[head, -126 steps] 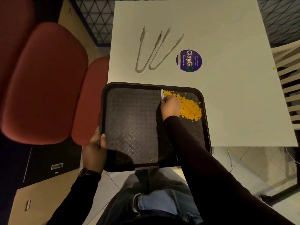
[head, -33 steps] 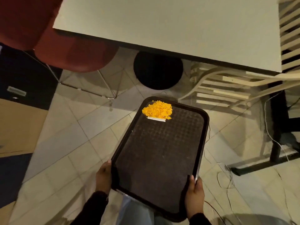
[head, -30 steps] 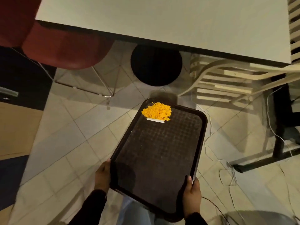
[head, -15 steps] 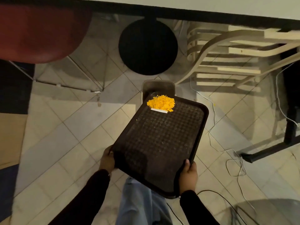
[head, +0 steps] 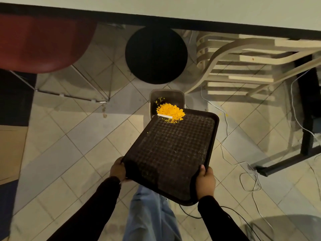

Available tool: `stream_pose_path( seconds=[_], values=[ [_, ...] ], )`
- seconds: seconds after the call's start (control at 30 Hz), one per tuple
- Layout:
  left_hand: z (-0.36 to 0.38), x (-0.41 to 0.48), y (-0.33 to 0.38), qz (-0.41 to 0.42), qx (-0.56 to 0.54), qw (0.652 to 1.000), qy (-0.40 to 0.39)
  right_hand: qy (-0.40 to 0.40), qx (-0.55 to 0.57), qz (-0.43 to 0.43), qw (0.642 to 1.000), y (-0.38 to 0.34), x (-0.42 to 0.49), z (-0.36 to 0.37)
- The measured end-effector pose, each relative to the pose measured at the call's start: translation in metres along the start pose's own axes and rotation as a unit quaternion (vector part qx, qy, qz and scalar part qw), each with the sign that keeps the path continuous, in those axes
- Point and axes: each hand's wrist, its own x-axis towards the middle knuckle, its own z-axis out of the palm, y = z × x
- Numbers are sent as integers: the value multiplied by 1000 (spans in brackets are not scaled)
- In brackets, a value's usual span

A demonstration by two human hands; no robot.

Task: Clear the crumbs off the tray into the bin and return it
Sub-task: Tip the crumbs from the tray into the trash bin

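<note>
I hold a dark textured tray over the tiled floor, tilted away from me. My left hand grips its near left edge and my right hand grips its near right corner. A heap of orange crumbs lies at the tray's far left corner, with a small white stick beside it. That corner hangs over a small grey bin on the floor. A few crumbs are in the air or inside the bin's mouth.
The white table edge runs along the top, with its round black base just beyond the bin. A red chair stands at the left and a slatted wooden chair at the right. Loose cables trail on the floor.
The tray left the table and was carried down to the floor bin. In the last half second it tipped further and the first crumbs began sliding off its far corner.
</note>
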Motion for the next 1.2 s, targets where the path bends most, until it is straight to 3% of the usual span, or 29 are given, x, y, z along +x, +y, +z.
stream_pose_path(
  seconds=[0.5,0.87,1.1,1.2],
  values=[
    [-1,1,6,21,40,998,35,2,-8,-18,1000,-13,-9,-1],
    [-4,4,7,36,52,998,11,-5,-15,-15,1000,-25,-6,-2],
    [7,-7,15,76,116,990,18,-29,-26,-30,999,-61,5,-15],
    [19,-16,21,67,31,997,8,-41,6,-43,998,-87,14,-16]
  ],
)
